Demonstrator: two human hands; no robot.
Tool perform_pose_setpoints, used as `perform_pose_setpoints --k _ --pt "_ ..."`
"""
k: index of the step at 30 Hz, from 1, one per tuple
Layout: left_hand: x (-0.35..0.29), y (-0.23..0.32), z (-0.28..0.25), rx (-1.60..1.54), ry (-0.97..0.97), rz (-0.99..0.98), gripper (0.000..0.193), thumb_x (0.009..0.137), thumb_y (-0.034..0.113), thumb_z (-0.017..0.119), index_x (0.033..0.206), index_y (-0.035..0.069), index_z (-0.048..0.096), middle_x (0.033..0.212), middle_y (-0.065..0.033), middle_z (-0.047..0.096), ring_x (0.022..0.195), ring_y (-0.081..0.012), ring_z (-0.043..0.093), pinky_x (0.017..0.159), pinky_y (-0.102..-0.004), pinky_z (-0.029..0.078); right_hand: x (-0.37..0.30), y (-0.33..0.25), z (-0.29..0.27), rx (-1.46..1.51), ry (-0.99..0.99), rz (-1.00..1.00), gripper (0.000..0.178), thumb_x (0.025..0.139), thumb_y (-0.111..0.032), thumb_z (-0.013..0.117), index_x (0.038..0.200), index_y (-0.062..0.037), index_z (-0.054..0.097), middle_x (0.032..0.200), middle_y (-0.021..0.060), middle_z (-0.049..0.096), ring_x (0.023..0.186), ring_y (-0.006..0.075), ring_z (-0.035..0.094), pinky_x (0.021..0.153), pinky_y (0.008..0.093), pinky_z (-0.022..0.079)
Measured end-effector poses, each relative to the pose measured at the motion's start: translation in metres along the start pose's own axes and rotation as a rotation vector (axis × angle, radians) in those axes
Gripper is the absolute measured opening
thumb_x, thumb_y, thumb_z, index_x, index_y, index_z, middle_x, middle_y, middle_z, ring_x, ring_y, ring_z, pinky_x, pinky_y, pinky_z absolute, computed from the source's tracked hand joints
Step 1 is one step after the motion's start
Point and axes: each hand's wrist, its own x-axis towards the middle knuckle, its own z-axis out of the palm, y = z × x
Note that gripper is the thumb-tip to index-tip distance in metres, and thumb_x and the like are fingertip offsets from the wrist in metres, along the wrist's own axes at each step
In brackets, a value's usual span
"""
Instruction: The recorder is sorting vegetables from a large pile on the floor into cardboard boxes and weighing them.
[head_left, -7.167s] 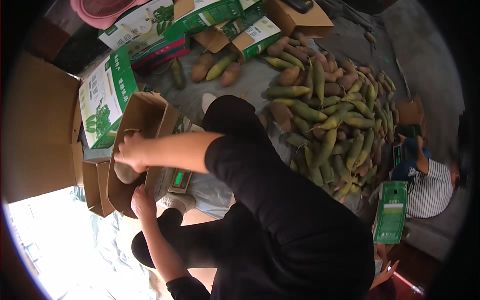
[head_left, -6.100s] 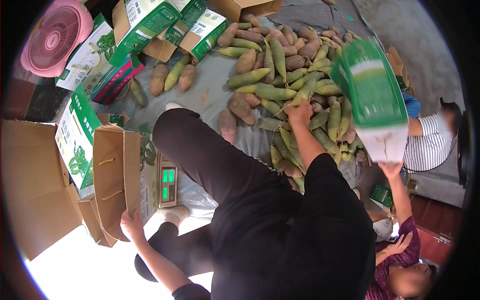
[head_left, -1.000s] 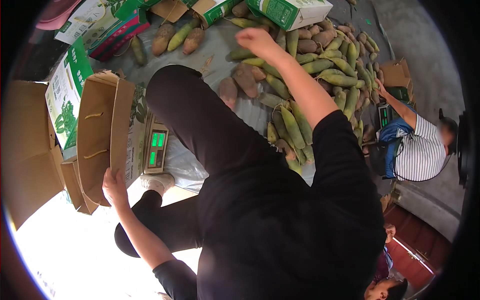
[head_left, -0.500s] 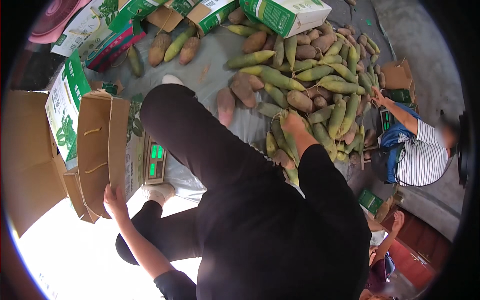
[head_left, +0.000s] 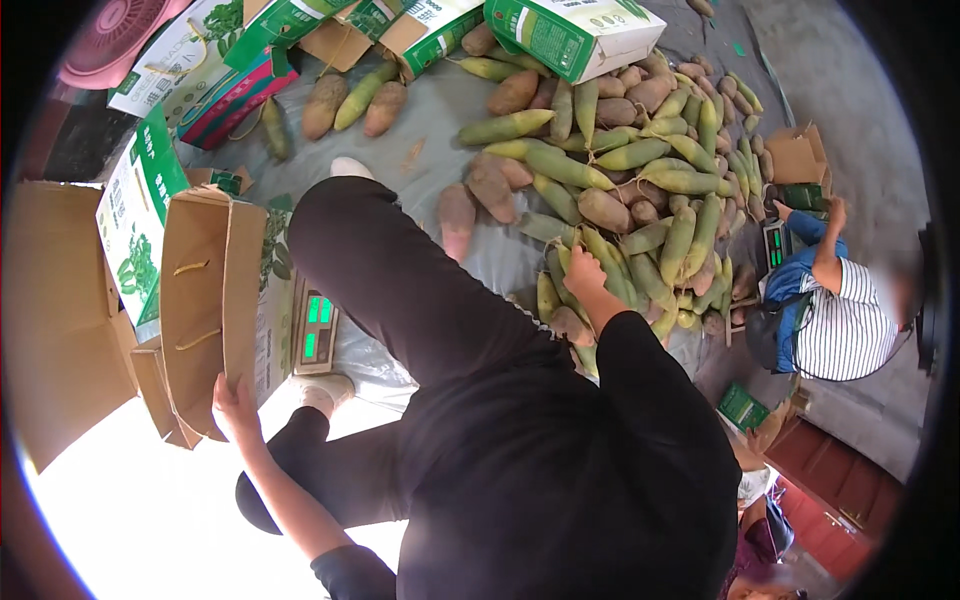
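My left hand (head_left: 236,408) grips the near edge of an open cardboard carton (head_left: 238,300), fingers at its rim. Two yellow cord handles show on the carton's brown inner side. It stands at a digital scale (head_left: 317,330) with lit green displays; whether it rests fully on the scale is hidden. My right hand (head_left: 588,276) reaches into the near side of a heap of green radishes (head_left: 632,154). Its fingers are closed round the end of a green radish (head_left: 564,262), mostly hidden among its neighbours. Brown-skinned roots (head_left: 603,208) lie mixed through the heap.
Grey sheeting (head_left: 400,180) covers the floor. Green-and-white cartons (head_left: 575,38) lie at the back, a pink basket-like thing (head_left: 115,40) at far left. A person in a striped shirt (head_left: 845,320) sits at right by another scale (head_left: 776,245). Part of another person shows lower right.
My right hand has drawn back slightly toward me along the heap. My left hand stays on the carton's edge. The seated person's arm has pulled back from the heap.
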Motion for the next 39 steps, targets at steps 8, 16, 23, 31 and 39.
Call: perform_pose_setpoints --k 8,16,23,31,39 --pt "-0.007 0.012 0.001 0.148 0.081 -0.042 0.023 0.079 0.012 0.056 0.099 0.001 0.057 0.095 -0.0191 0.06 0.089 -0.0365 0.058 0.075 -0.0414 0.046 0.003 0.003 -0.001 0.132 0.125 -0.281 0.061 0.063 -0.015 0.075 0.115 -0.0054 0.045 0.11 0.0175 0.057 0.104 0.0363 0.053 0.085 0.0418 0.046" --pt "-0.005 0.038 -0.017 0.159 -0.047 -0.126 0.014 0.078 0.015 0.058 0.089 0.006 0.056 0.088 -0.0146 0.06 0.083 -0.0347 0.058 0.07 -0.0428 0.046 -0.013 -0.12 -0.127 0.651 0.254 -0.883 0.066 0.069 -0.001 0.07 0.128 -0.0004 0.042 0.114 0.0161 0.058 0.104 0.0274 0.056 0.089 0.0326 0.043" --pt "-0.008 0.03 -0.015 0.155 -0.031 -0.126 0.008 0.078 0.011 0.054 0.085 0.006 0.055 0.083 -0.0141 0.059 0.081 -0.0356 0.058 0.068 -0.0439 0.046 -0.13 -0.258 -0.272 0.964 0.268 -1.402 0.06 0.075 0.001 0.066 0.129 0.0016 0.04 0.118 0.0106 0.053 0.103 0.0186 0.055 0.089 0.0303 0.045" --pt "-0.004 0.034 -0.021 0.161 -0.057 -0.112 0.01 0.077 0.013 0.056 0.084 0.005 0.056 0.084 -0.0146 0.06 0.084 -0.0354 0.058 0.07 -0.0442 0.046 -0.249 -0.377 -0.277 0.916 0.066 -1.968 0.052 0.073 0.0 0.067 0.122 -0.0062 0.048 0.115 0.0086 0.056 0.101 0.0194 0.056 0.088 0.0306 0.045" --pt "-0.004 0.031 -0.02 0.174 -0.061 -0.103 0.01 0.079 0.008 0.05 0.085 0.008 0.057 0.084 -0.0127 0.06 0.082 -0.0349 0.059 0.068 -0.0436 0.048 -0.249 -0.461 -0.178 0.145 0.666 -2.054 0.037 0.073 -0.017 0.064 0.109 -0.0186 0.057 0.096 0.003 0.062 0.097 0.0235 0.056 0.077 0.0405 0.044"
